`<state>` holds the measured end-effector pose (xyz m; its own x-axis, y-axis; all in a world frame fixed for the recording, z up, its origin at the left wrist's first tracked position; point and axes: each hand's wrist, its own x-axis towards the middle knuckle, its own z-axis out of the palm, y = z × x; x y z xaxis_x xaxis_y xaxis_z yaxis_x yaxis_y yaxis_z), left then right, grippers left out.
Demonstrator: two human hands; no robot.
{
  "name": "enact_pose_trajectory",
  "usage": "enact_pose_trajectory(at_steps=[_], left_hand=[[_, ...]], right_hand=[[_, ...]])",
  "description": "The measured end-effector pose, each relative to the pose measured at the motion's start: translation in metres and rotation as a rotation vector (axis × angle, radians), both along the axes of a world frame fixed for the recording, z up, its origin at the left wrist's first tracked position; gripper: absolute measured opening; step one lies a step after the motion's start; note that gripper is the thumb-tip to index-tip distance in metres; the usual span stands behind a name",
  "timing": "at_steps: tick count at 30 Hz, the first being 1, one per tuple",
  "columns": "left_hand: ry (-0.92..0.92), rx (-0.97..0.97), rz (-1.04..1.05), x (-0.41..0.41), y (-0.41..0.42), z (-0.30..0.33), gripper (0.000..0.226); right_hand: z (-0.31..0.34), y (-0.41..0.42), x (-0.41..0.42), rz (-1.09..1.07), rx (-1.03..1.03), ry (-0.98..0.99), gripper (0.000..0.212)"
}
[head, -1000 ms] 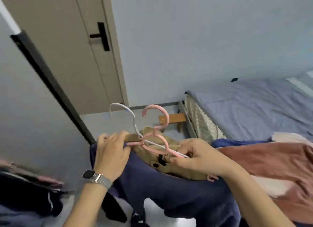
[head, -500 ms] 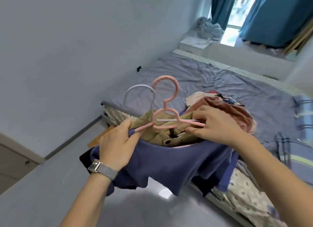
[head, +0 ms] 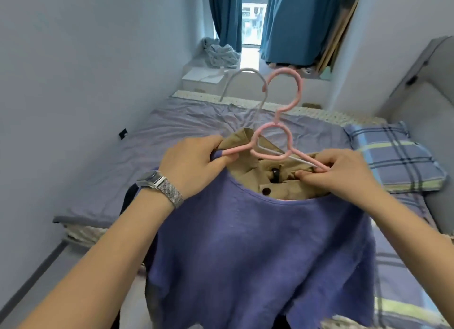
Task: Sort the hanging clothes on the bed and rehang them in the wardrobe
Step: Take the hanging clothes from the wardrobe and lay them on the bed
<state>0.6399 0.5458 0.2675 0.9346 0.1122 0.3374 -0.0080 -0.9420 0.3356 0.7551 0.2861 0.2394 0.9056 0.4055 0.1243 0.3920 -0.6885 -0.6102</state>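
The bed (head: pixel 196 122) stretches away beyond both hands, a plaid pillow (head: pixel 393 156) just right of the right fingers. A blue shirt (head: pixel 258 242) hangs below the fingers, held up over the bed, a tan garment (head: pixel 270 178) bunched in its neckline between the hands. The left hand (head: pixel 194 164) grips the pink hanger (head: pixel 270 142) at its left arm; the right hand (head: pixel 344 171) pinches its right arm together with a white hanger (head: pixel 245 83), hooks rising above the fingers

A blue shirt (head: pixel 258 242) on a pink hanger (head: pixel 277 142) overlaps a khaki garment (head: pixel 267 171) on a white hanger (head: pixel 245 87).
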Motion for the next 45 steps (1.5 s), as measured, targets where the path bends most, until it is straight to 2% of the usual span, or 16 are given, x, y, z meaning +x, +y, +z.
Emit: enact_pose_trajectory(at_steps=[2, 5, 10, 13, 15, 16, 18, 20, 22, 24, 27, 30, 32, 36, 39, 45], left_hand=[[0.082, -0.046, -0.015, 0.047, -0.005, -0.033, 0.039], [0.131, -0.126, -0.021, 0.116, -0.012, -0.064, 0.037], [0.074, -0.034, 0.045, 0.258, 0.000, -0.067, 0.044], [0.100, -0.060, 0.104, 0.343, 0.023, -0.103, 0.029], [0.201, -0.111, 0.143, 0.378, 0.036, -0.146, 0.022], [0.287, -0.120, 0.171, 0.386, 0.040, -0.168, 0.033], [0.411, -0.119, 0.208, 0.386, 0.043, -0.205, 0.047], [0.443, -0.146, 0.207, 0.377, 0.045, -0.232, 0.049], [0.460, -0.176, 0.214, 0.370, 0.049, -0.248, 0.048], [0.477, -0.191, 0.240, 0.371, 0.056, -0.258, 0.046], [0.485, -0.195, 0.228, 0.375, 0.059, -0.269, 0.046], [0.487, -0.212, 0.199, 0.381, 0.052, -0.278, 0.050], [0.482, -0.230, 0.179, 0.382, 0.045, -0.284, 0.051], [0.501, -0.244, 0.157, 0.369, 0.037, -0.282, 0.050], [0.495, -0.261, 0.208, 0.345, 0.041, -0.267, 0.048], [0.428, -0.207, 0.419, 0.229, 0.076, -0.210, 0.051]], right_hand=[[-0.034, -0.007, 0.043, -0.020, 0.032, 0.122, 0.016], [-0.063, -0.013, 0.114, -0.043, 0.048, 0.205, 0.021], [-0.064, -0.001, 0.247, -0.056, 0.071, 0.207, 0.031], [-0.097, 0.026, 0.330, -0.041, 0.051, 0.211, 0.028], [-0.134, 0.041, 0.369, -0.006, -0.023, 0.236, 0.031], [-0.155, 0.045, 0.384, 0.019, -0.072, 0.251, 0.035], [-0.198, 0.050, 0.402, 0.076, -0.182, 0.250, 0.047], [-0.236, 0.049, 0.410, 0.089, -0.264, 0.254, 0.049], [-0.262, 0.048, 0.414, 0.069, -0.306, 0.265, 0.040], [-0.278, 0.049, 0.421, 0.042, -0.395, 0.227, 0.017], [-0.291, 0.053, 0.433, -0.010, -0.611, 0.226, 0.049], [-0.290, 0.063, 0.435, -0.030, -0.721, 0.234, 0.053], [-0.283, 0.074, 0.427, 0.018, -0.717, 0.235, 0.050], [-0.265, 0.100, 0.394, 0.233, -0.612, 0.233, 0.057], [-0.239, 0.123, 0.368, 0.361, -0.604, 0.213, 0.051], [-0.170, 0.191, 0.282, 0.541, -0.514, 0.128, 0.045]])
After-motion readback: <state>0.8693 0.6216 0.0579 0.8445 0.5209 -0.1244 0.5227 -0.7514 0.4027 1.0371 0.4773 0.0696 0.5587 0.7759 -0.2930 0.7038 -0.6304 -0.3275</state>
